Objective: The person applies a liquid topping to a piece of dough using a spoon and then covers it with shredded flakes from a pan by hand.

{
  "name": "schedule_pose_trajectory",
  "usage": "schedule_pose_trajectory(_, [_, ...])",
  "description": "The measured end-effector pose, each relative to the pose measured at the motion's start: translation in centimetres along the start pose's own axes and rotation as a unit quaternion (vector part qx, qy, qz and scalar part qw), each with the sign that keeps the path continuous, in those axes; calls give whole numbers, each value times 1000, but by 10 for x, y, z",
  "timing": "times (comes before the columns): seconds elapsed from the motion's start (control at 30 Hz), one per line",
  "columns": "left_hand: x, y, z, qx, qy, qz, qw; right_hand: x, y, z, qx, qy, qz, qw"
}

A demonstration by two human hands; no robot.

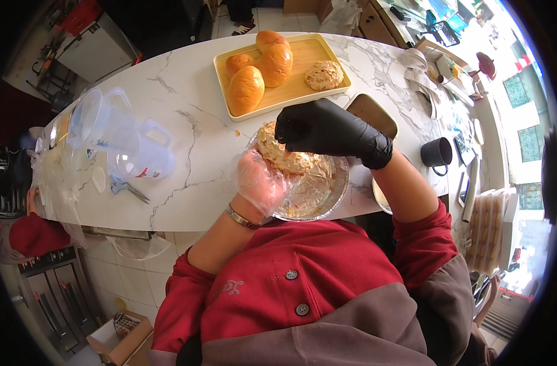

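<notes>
In a clear plastic glove, my left hand (261,182) holds a pale-coated bun (301,160) covered in flakes, tilted over a round foil pan (343,190). Loose flakes lie in the pan, which has a clear plastic lining or film inside. My right hand (331,130), in a black glove, is over the bun's upper side with its fingers curled inward. Whether those fingers pinch anything is hidden. Beyond my hands, a shallow wooden tray (306,48) carries several glossy brown buns (246,90) and one flake-covered bun (324,75) at its right.
To the left stand translucent plastic jugs (143,153) and blue-handled scissors (131,190). A metal baking pan (374,114) and a bowl (379,194) sit partly behind my right arm. A black mug (436,152) is farther right. Another person's red sleeve (38,235) shows at the left edge.
</notes>
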State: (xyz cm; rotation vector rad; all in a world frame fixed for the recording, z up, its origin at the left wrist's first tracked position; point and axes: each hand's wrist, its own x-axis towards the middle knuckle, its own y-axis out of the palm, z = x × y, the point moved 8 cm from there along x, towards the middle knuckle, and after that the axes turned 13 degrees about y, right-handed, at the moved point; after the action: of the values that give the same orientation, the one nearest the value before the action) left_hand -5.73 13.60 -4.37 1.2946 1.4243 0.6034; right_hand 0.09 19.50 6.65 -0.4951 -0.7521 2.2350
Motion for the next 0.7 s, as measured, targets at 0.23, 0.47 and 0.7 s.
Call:
schedule_pose_trajectory(0.23, [3, -11, 1, 0, 4, -8, 1000, -2, -7, -2, -32, 17, -63, 997])
schedule_pose_trajectory(0.47, [1, 0, -2, -5, 9, 21, 1000, -17, 3, -2, -73, -14, -68, 995])
schedule_pose_trajectory(0.7, [0, 1, -3, -17, 9, 19, 1000, -26, 10, -1, -137, -47, -83, 986])
